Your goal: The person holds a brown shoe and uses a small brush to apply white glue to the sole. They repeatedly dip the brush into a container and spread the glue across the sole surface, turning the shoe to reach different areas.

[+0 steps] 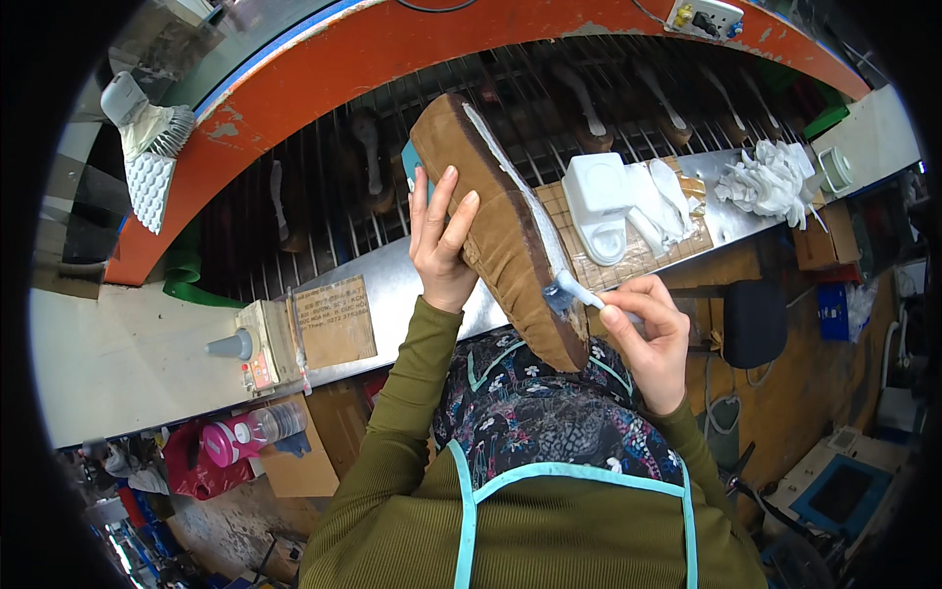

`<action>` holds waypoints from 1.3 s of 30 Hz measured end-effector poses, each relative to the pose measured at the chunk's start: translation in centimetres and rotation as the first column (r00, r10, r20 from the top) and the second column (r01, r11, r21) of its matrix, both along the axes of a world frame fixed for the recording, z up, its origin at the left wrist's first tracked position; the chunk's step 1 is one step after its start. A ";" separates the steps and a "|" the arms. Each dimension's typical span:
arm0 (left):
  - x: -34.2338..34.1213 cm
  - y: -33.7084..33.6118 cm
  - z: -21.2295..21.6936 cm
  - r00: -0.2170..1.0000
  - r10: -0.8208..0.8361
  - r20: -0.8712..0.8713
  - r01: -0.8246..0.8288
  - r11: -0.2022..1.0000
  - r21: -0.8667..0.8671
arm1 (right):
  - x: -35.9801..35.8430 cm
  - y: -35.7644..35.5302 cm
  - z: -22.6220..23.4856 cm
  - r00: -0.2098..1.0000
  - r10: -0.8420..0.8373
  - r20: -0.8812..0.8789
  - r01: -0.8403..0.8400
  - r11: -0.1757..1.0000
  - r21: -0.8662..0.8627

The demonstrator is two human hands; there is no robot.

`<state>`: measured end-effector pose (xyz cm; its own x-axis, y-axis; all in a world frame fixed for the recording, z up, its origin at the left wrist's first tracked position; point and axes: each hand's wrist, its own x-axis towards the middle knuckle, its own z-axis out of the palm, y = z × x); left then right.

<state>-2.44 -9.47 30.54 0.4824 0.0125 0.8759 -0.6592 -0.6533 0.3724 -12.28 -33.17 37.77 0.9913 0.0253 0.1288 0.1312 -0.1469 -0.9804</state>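
I note: left hand (446,260) clasps brown shoe (491,221); right hand (653,342) pinches brush (581,292), bristles (558,296) at shoe's white-coated edge (529,201)

A tilted brown shoe (498,228), white-striped, touches a pale brush (580,291).

At mid-frame the shoe (505,240) is tan-brown, its edge banded dark brown and striped white; the brush (581,292) is pale blue with a dark-blue tip. Below, the black apron (549,422) — flowered white, pink and blue — has turquoise trim, between 2 ribbed olive-green sleeves (392,393). An orange-red arch (471,34) spans the top.
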 end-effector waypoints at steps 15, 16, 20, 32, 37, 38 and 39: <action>0.3 0.6 0.4 1.000 0.010 0.004 -0.010 1.000 0.015 | 5.5 1.4 0.3 0.953 -0.013 0.302 0.054 0.990 -0.127; 0.3 0.7 0.4 1.000 0.014 0.000 -0.014 1.000 0.017 | 5.6 1.2 0.3 0.961 0.029 0.276 0.006 0.992 -0.126; 0.7 0.8 0.0 0.999 0.021 -0.026 -0.021 1.000 0.005 | 5.2 0.1 0.1 0.969 0.155 0.190 -0.133 0.984 -0.121; 1.5 0.5 -1.4 0.989 0.038 -0.146 -0.045 0.998 -0.049 | 1.1 -1.8 -0.6 0.977 0.177 -0.119 -0.159 0.976 0.149; 1.7 0.1 -1.6 0.984 0.037 -0.176 -0.045 0.998 -0.039 | 1.8 -0.5 -0.8 0.998 0.024 -0.059 -0.023 1.000 0.018; 1.7 0.1 -1.6 0.984 0.034 -0.177 -0.042 0.998 -0.039 | 2.1 -0.3 -0.7 1.000 0.015 -0.020 -0.015 1.000 -0.018; 1.7 0.1 -1.6 0.984 0.033 -0.175 -0.040 0.998 -0.038 | 2.3 -0.2 -0.5 1.000 0.004 0.030 -0.002 0.998 -0.064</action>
